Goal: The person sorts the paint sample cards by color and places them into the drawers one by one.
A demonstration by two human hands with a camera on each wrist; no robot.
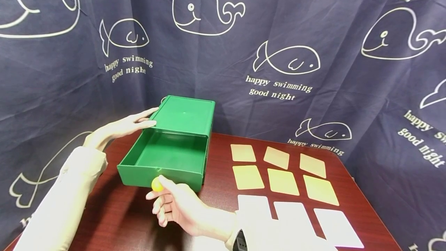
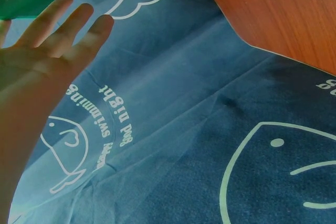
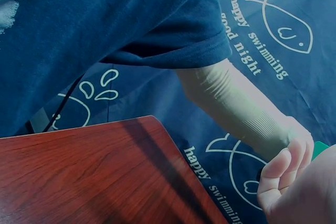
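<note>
The left hand (image 1: pixel 122 127), fingers extended, rests against the left edge of the green cabinet (image 1: pixel 184 113) on the worktop (image 1: pixel 220 185). The right hand (image 1: pixel 184 208) pinches a round yellow piece (image 1: pixel 157 184) between thumb and forefinger, at the front of the open drawer (image 1: pixel 136 174). Cards (image 1: pixel 283 182) lie in three rows to the right.
</note>
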